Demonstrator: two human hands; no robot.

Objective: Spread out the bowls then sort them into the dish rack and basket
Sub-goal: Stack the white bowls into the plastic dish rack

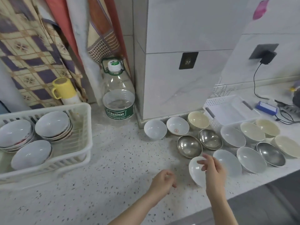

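- Head view: a clear water bottle (pixel 118 95) stands at the back of the speckled tabletop (pixel 113 159); its green band reads "Cestbon", with a line of smaller print under it too blurred to read. The white cap has a green mark that cannot be made out.
- A small white bowl (pixel 177 125) by the wall base carries a red round stamp inside; its characters are too small to read.
- The white dish rack (pixel 84 127) sits at the left and holds three groups of white bowls (pixel 52 124), glossy and shallow, two of them stacked.
- A white slotted basket (pixel 227 111) stands at the right against the wall, with a wire rack (pixel 219 90) just behind it.
- Spread on the tabletop in front of the basket: white bowls, three steel bowls (pixel 189 146) with a dull shine, and cream bowls (pixel 198 119) with a matt, yellowish inside. Most stand apart or just touching at the rims.
- The right hand (pixel 214 171) is over the nearest white bowl (pixel 197 171), which stands tilted on edge, its hollow facing left; the thumb and fingertips curl at its rim, so the grip pinches this bowl.
- The left hand (pixel 163 180) hovers over bare tabletop to the left of that bowl, fingers curled loosely inward, its grip holding nothing.
- A yellow mug (pixel 62 88) sits upside down on a white flask behind the dish rack.
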